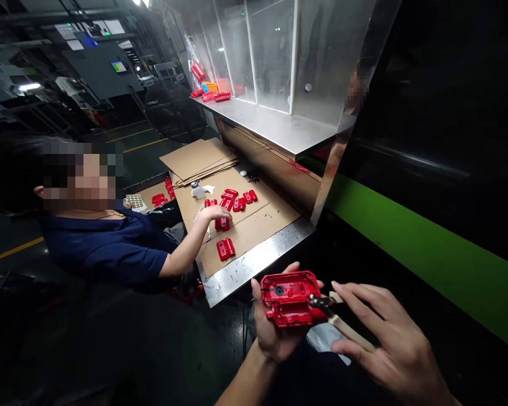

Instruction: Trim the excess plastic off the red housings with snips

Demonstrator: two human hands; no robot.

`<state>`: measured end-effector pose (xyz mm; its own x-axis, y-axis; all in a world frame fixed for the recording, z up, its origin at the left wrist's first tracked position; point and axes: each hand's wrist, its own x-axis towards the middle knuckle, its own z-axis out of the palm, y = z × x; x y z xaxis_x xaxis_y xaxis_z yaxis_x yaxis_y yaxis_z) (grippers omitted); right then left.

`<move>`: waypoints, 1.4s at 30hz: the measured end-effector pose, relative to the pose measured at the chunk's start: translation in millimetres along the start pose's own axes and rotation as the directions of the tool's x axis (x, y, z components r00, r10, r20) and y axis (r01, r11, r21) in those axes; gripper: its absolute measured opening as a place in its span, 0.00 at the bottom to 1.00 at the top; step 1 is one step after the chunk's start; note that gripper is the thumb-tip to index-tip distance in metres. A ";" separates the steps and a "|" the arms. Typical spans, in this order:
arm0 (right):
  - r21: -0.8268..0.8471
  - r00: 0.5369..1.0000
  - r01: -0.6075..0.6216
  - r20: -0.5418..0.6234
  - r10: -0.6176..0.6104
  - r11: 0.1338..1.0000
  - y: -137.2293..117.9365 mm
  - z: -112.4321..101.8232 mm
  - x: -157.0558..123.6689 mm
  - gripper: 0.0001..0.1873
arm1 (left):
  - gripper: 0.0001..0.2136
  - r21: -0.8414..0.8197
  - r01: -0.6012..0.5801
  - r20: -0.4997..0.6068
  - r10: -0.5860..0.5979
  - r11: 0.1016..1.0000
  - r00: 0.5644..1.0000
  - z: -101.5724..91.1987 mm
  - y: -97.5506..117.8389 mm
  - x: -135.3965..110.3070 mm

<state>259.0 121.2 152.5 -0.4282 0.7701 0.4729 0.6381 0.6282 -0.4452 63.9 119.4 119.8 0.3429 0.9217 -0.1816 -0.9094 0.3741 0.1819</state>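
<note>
While the table's metal edge [254,262] runs approx 11 o'clock of the hands, dark floor [144,338] spreads at 9. Other red pcs [226,248] sit on cardboard [275,221] at 11, nr co-worker's hand [217,213]. Red casing [290,298], hollow side up, has a dark round insert [278,290]. It's in L hand [275,341], thumb & fingers cupped round; R hand [395,332], approx 4 o'clock, grips pliers [341,326], handles parted, tips at casing's 3 o'clock edge.

Cardboard sheets [201,158] are stacked at the far end of the counter [254,268], beside which a raised metal shelf [275,122] is seen. Farther back, a lit screen [118,66] is shown.
</note>
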 end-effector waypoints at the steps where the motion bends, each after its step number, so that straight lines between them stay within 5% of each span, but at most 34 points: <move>1: -0.013 0.999 0.038 0.009 -0.038 0.999 -2.2 -3.2 6.1 0.33 | 0.41 -0.009 0.007 0.009 -0.007 1.000 1.000 -0.8 -0.9 -0.5; 13: -0.192 0.977 0.187 0.142 -0.161 0.963 -23.8 -13.2 63.2 0.22 | 0.36 -0.062 0.046 0.018 -0.045 0.997 0.999 7.2 -3.4 -9.3; 42: -0.195 0.960 0.240 0.195 -0.202 0.951 -27.9 -10.7 66.3 0.20 | 0.32 -0.036 0.045 0.030 -0.044 0.998 0.999 2.9 -6.7 -14.7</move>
<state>219.6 153.5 204.5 -0.6647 0.6340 0.3954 0.6290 0.7604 -0.1618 65.6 103.6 124.0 0.3894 0.9071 -0.1598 -0.9009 0.4112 0.1391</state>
